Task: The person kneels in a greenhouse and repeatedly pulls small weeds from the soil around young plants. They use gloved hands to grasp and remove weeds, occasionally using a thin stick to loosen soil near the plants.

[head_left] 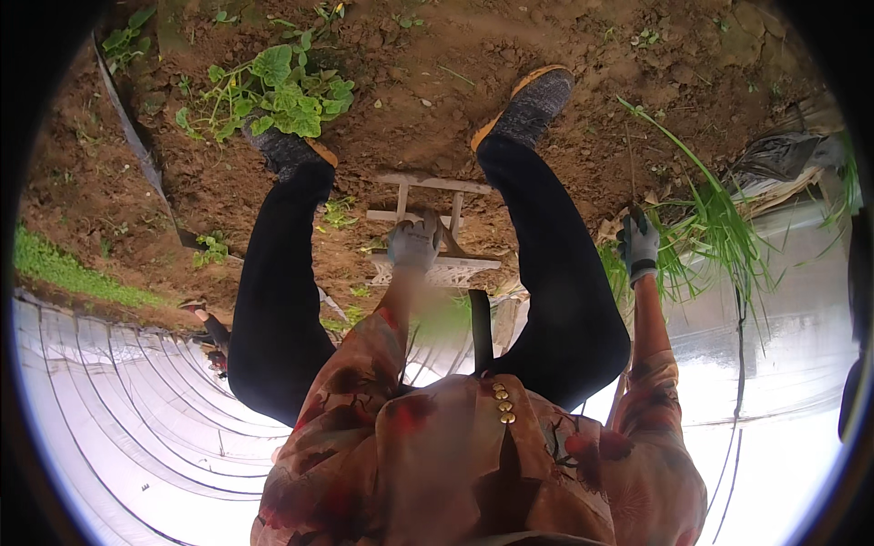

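My left hand (414, 240), in a pale work glove, is closed around a wooden bar of a small stool (440, 183). The stool has a woven seat and sits between my legs, over the soil. On the right, my gloved right hand (640, 244) is curled in a fist beside tall grass-like leaves (724, 228). A thin brown stick (631, 160) runs up from the top of that fist; its far end is hard to make out against the soil.
A leafy vine plant (287, 95) overlaps my shoe (290, 150) on the left. Dark plastic edging (136, 147) crosses the soil there. Crumpled sheeting (785, 160) lies at the right, by the plastic greenhouse wall (785, 273). Another person (217, 334) is partly visible behind my leg.
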### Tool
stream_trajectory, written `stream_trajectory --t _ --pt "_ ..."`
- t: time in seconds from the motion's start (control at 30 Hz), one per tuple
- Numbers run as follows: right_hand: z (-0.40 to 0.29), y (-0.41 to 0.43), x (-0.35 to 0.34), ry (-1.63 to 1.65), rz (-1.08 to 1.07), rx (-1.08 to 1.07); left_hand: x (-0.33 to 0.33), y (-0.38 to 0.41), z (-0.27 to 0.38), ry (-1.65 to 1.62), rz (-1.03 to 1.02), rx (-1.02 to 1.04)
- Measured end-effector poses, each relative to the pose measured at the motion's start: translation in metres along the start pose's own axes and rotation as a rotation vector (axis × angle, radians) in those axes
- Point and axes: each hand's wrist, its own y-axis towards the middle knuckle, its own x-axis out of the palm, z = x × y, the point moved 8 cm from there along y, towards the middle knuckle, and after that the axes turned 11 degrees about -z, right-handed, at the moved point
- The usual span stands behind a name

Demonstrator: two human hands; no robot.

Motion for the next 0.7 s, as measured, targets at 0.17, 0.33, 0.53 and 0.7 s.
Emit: stream_trajectory --t 0.17,0.33,0.53,0.7 --pt "0.014 0.01 0.005 0.014 0.025 -0.03 -0.032 -0.019 0.014 0.028 -0.103 0.015" --pt "0.013 0.017 0.016 -0.387 0.139 -0.291 -0.016 -0.009 -0.016 0.198 0.145 0.045" --pt "0.084 0.068 0.03 -0.547 0.212 -0.106 -0.007 -0.011 -0.019 0.197 0.037 0.003" --pt "0.053 0.034 0.049 -0.453 0.221 -0.091 -0.006 -0.018 -0.01 0.16 0.141 0.149"
